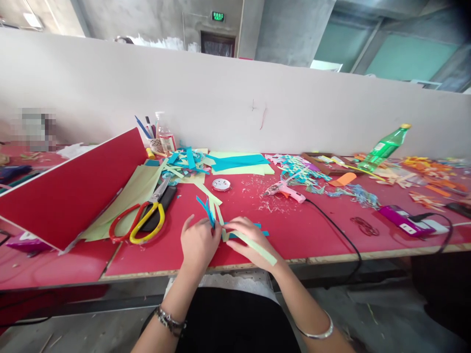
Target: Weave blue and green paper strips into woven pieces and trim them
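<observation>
Near the table's front edge, my left hand [199, 243] is closed on woven paper strips, its thumb and fingertips pressed onto them. Blue strips [210, 212] and pale green strips [219, 214] stick out beyond those fingers. My right hand [249, 241] is curled beside it, pinching the same woven paper strips at their crossing. One pale green strip [260, 249] runs back over the right hand toward the wrist. Blue strip ends [263, 234] show past the right knuckles. The crossing itself is partly hidden by my fingers.
Left of my hands lie scissors [147, 215] with red and yellow handles. A round white tin [221, 185] sits ahead. A pink glue gun [285, 190] trails its cord to a purple power strip [406, 221]. A green bottle [384, 149] leans at back right; a red divider [79, 191] stands left.
</observation>
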Action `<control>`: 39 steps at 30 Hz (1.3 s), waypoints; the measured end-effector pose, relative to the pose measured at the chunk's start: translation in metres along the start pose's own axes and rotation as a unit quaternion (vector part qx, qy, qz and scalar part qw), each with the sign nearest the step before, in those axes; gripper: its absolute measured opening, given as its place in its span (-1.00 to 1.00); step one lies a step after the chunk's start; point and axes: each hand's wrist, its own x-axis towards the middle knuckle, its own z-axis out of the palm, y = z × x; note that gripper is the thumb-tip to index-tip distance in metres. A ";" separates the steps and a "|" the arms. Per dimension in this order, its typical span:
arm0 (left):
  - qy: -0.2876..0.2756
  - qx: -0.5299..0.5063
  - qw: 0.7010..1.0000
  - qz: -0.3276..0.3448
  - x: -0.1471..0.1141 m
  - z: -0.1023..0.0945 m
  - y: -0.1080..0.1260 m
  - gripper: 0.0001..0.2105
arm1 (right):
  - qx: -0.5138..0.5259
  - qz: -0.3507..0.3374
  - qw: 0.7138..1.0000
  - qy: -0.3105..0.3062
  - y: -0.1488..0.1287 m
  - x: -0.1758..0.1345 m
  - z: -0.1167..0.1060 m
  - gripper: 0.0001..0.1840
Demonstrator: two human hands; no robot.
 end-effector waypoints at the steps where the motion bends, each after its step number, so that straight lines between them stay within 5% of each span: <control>1: -0.001 -0.001 1.000 -0.002 0.000 0.000 0.000 -0.62 | -0.009 0.000 1.000 -0.004 0.001 0.001 0.003 -0.69; 13: -0.005 0.004 1.000 -0.015 0.001 -0.002 0.002 -0.62 | -0.060 -0.005 0.998 -0.010 0.003 -0.001 0.008 -0.82; 24: -0.023 -0.039 0.999 -0.026 0.001 -0.009 0.002 -0.58 | -0.048 -0.013 0.998 -0.026 0.002 -0.009 0.015 -0.66; 31: -0.145 -0.201 0.961 0.122 0.001 -0.022 -0.030 -0.77 | -0.082 -0.022 0.996 -0.016 0.001 -0.017 0.015 -0.68; 39: -0.208 -0.155 0.945 0.202 -0.002 -0.026 -0.034 -0.71 | -0.129 -0.011 0.991 -0.017 0.002 -0.019 0.016 -0.75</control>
